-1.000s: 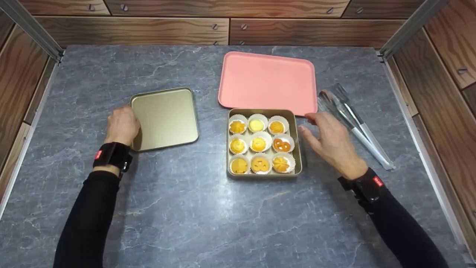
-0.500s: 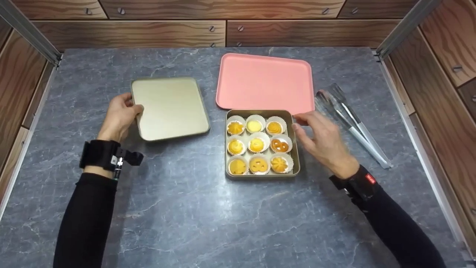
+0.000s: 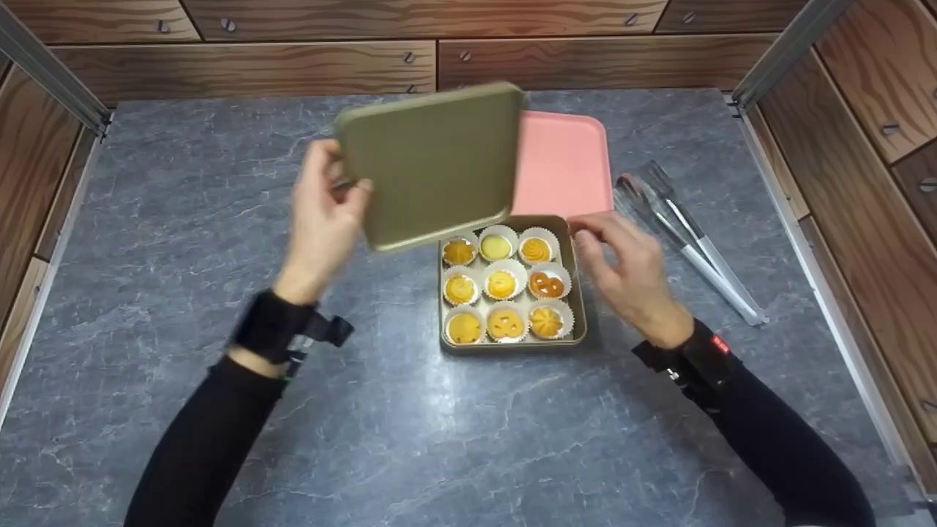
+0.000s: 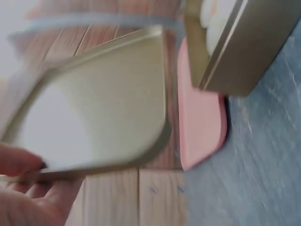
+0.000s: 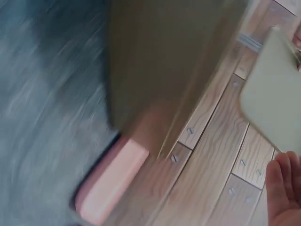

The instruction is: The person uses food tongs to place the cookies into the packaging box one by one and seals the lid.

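Observation:
A square gold tin (image 3: 516,347) stands on the table, holding several cookies (image 3: 505,324) in white paper cups. My left hand (image 3: 326,212) grips the matching tin lid (image 3: 435,168) by its left edge, thumb on one face and fingers behind. The lid is tilted in the air and overlaps the tin's back left corner in the head view. In the left wrist view its rimmed inner face (image 4: 108,99) shows. My right hand (image 3: 633,274) is at the tin's back right corner, thumb and index fingertips right at the rim, the fingers loosely bent.
Behind the tin lies a pink tray (image 3: 564,165), its left part hidden by the lid. Metal tongs (image 3: 692,245) lie to the right, beyond my right hand. Wood-patterned panels (image 3: 241,67) border the grey marbled table (image 3: 410,439).
My left hand has lifted the lid off the table, turned it over and carried it right toward the tin. My right hand has moved slightly left, to the tin's rim.

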Available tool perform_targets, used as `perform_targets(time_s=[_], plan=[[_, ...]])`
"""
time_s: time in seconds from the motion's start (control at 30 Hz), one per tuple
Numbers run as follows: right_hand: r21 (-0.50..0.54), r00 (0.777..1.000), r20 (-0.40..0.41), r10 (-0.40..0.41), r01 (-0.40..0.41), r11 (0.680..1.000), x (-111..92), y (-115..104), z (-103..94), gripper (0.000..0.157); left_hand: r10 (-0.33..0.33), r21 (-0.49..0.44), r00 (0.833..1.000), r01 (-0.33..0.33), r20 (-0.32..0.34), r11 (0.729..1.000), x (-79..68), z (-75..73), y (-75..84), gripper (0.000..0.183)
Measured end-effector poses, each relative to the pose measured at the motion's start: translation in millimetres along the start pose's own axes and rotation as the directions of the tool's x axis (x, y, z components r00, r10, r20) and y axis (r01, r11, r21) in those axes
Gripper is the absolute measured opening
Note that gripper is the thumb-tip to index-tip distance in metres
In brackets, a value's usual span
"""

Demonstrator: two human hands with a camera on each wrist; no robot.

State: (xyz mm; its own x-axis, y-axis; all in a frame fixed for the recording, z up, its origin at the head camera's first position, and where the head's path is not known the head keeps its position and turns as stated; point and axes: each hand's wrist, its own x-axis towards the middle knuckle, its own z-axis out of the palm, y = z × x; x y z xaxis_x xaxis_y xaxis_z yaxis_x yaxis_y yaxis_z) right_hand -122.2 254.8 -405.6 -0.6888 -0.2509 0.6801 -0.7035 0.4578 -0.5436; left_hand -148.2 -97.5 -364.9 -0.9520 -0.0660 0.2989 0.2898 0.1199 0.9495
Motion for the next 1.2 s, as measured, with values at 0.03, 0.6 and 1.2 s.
perform_targets(time_s=[0.03, 0.6, 1.2], plan=[[0.056, 0.997, 0.006, 0.082, -0.083, 0.995, 1.8, -2.1, -1.5, 0.021, 0.093, 0.046, 0.996, -0.093, 0.009, 0.995, -3.2, 7.6, 0.8, 0.035], [0.622, 0.527, 0.492, 0.693, -0.769, 0.144, 0.1, -6.4, -35.6, 0.048, 0.788, 0.167, 0.467, -0.883, 0.401, 0.438, -39.7, 59.6, -36.2, 0.030], [0.428, 0.536, 0.380, 0.754, -0.824, 0.370, -34.0, -1.1, -13.9, 0.060, -0.325, -0.007, 0.880, 0.348, 0.346, 0.937, -70.9, 61.2, -37.0, 0.075]])
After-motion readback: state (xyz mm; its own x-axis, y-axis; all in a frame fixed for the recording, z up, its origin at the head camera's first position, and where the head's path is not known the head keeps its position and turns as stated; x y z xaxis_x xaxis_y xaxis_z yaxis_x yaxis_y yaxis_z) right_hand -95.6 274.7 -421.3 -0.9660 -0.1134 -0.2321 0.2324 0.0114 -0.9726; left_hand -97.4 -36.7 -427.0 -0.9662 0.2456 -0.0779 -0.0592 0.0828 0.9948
